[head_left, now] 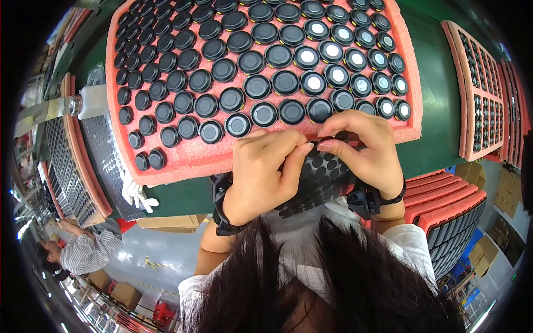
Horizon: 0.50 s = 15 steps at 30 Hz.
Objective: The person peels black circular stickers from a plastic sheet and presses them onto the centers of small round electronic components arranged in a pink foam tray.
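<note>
Green tabletop (436, 83) carries a pink foam tray (194, 168) of black round parts (292, 111) — past its near edge, a dark-dotted sheet (317, 180) runs bodyward between left hand (266, 166) and right hand (369, 147), equally near, fingers (294, 164) curled, whether pinching it I cannot tell.

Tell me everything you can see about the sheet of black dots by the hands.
The sheet carries many flat, round black dots in close rows on a paler, greyish backing that looks shiny, perhaps plastic film. It sits in front of the person's chest, beside the near edge of the pink foam tray. The fingertips of the left hand and right hand are at its upper end, partly hiding it; whether they grip it is unclear.
</note>
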Motion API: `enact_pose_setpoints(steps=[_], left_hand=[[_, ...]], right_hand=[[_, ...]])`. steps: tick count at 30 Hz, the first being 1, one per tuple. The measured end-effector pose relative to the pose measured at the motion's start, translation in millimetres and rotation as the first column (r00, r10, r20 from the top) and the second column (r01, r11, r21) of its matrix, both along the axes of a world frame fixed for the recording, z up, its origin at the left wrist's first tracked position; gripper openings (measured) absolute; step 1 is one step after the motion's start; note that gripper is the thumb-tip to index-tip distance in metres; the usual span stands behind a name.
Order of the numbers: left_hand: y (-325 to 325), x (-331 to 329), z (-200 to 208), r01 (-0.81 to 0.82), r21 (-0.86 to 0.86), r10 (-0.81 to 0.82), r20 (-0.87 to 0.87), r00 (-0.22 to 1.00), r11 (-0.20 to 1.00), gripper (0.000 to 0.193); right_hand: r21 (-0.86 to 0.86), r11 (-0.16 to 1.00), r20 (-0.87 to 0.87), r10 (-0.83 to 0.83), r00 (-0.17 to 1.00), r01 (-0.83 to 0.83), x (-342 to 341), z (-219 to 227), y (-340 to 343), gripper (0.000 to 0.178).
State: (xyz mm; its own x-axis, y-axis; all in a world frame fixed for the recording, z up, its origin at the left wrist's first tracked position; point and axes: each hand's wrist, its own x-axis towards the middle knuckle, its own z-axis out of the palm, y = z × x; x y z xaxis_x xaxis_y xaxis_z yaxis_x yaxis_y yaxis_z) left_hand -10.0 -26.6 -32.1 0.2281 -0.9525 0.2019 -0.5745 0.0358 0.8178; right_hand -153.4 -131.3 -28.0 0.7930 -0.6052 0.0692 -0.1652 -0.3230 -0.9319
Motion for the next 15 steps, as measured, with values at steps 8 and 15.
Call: enact_pose_setpoints(steps=[8, 15], left_hand=[[1, 0, 2, 0.018, -0.004, -0.018, 0.015, 1.0, 1.0, 0.007], [1, -1, 3, 0.023, 0.031, -0.023, 0.017, 1.0, 0.999, 0.006]], right_hand=[[0.004, 0.998, 0.055, 0.063, 0.997, -0.063, -4, -1, -7, 0.015], [-0.267, 0.937, 0.139, 0.268, 0.953, -0.224, -4, 3, -23, 0.008]])
